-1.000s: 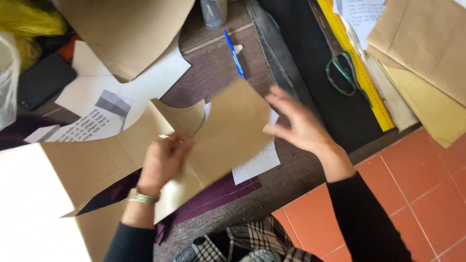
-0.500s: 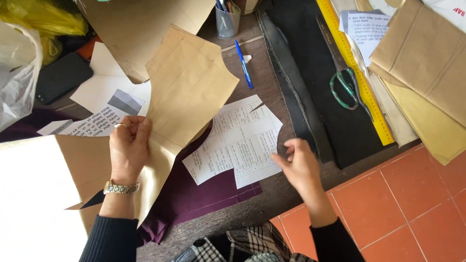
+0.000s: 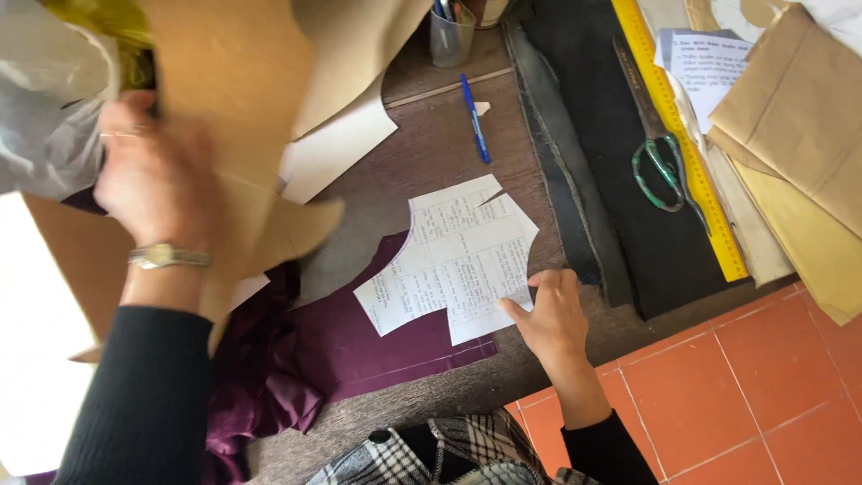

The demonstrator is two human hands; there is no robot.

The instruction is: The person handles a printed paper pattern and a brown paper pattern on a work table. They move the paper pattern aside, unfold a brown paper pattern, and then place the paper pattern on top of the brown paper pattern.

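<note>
Brown paper pattern lifted away; printed sheet uncovered

Left hand (image 3: 157, 184) has swung the stiff brown paper pattern piece (image 3: 238, 99) up, gripping it; right hand (image 3: 552, 314) fingertips now press the white printed paper sheet (image 3: 449, 260) over purple cloth (image 3: 359, 346).

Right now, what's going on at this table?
A person is sorting paper pattern pieces. The left hand lifts a large brown paper piece off the table, while the right hand rests its fingertips on a white printed paper piece lying over purple fabric. Green-handled scissors lie beside a yellow ruler.
</note>
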